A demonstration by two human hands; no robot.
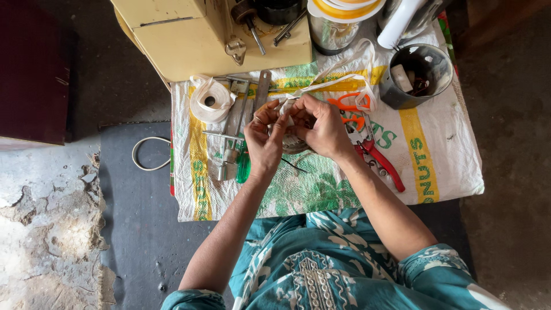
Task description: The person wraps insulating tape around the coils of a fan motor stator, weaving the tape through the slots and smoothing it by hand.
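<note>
My left hand (264,140) and my right hand (324,129) meet over the middle of a woven sack cloth (447,155). Both grip a small round metal part (294,143) wound with wire, mostly hidden by my fingers. A strip of white tape (338,80) runs from my fingers up and to the right. A thin dark wire (295,166) trails below the part. Directly under my left hand lie a green-handled screwdriver (243,166) and several metal tools (234,123).
A roll of white tape (210,100) lies at the left. Red-handled pliers (381,163) and orange scissors (350,103) lie to the right. A grey cup (418,77) with small parts stands at the back right, a cream box (195,37) at the back left.
</note>
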